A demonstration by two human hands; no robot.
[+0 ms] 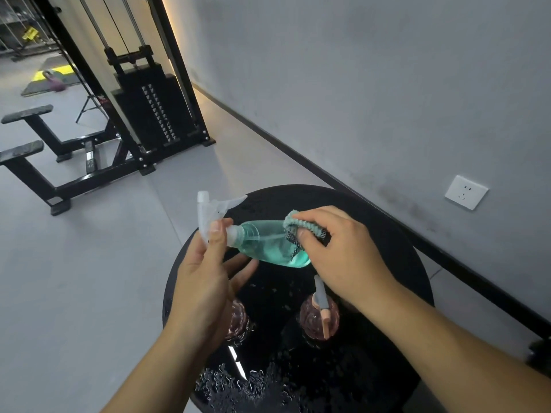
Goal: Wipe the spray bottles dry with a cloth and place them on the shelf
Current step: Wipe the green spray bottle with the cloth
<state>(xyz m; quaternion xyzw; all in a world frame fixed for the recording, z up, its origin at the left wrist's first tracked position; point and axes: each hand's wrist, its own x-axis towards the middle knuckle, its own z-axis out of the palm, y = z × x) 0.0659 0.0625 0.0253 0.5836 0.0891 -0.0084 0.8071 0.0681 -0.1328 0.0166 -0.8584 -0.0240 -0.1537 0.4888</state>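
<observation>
wiping 1st bottle, none shelved yet
left hand [205, 281] grips teal bottle [268, 245] by neck, right hand [343, 251] pinches cloth [301, 226] on it; 2 pink bottles [319, 318] wait below hands on wet table [387, 239].

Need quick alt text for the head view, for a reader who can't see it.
Left hand holds a teal spray bottle by its neck, tilted over a wet black round table, while the right hand rubs a cloth on it. Two pink bottles stand below.

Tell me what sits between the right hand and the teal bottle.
Only the cloth: the right hand presses it against the teal bottle, which the left hand holds by its neck. The shelf is not in view.
</observation>
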